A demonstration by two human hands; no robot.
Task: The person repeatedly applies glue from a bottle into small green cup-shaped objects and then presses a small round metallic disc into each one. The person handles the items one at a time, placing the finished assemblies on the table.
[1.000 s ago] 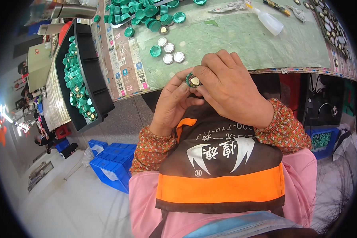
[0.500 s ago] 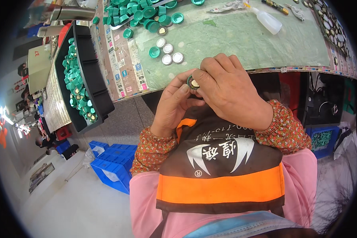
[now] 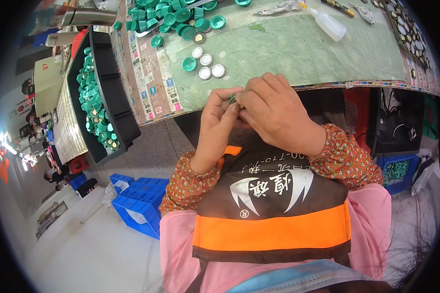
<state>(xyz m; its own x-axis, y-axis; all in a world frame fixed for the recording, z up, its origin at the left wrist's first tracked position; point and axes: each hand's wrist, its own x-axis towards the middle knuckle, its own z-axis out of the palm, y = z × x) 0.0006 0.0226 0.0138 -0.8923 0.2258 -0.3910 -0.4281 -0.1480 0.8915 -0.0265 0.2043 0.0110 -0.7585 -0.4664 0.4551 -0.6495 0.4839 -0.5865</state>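
Note:
My left hand (image 3: 216,119) and my right hand (image 3: 277,108) meet just off the table's near edge. Between their fingertips is a small green bottle cap (image 3: 232,99), mostly covered by the fingers. The left thumb and forefinger pinch one side of it, while the right fingers press at the other. On the green table cover (image 3: 288,61) beyond my hands lie several white-faced caps (image 3: 206,59) and one green cap (image 3: 189,64) showing its hollow side. A cap with a pale gold centre (image 3: 199,37) sits a little farther back.
Many green caps (image 3: 181,17) are heaped at the far left of the table. A black bin (image 3: 110,78) of caps stands left. To the far right are a white squeeze bottle (image 3: 330,26), a black marker (image 3: 338,7) and a tray of caps (image 3: 409,31). Blue crates (image 3: 141,198) sit on the floor.
Both hands have shifted slightly, the left hand turning more upright around the cap. The cap is tilted, and its pale centre, visible before, is now mostly covered by the fingers.

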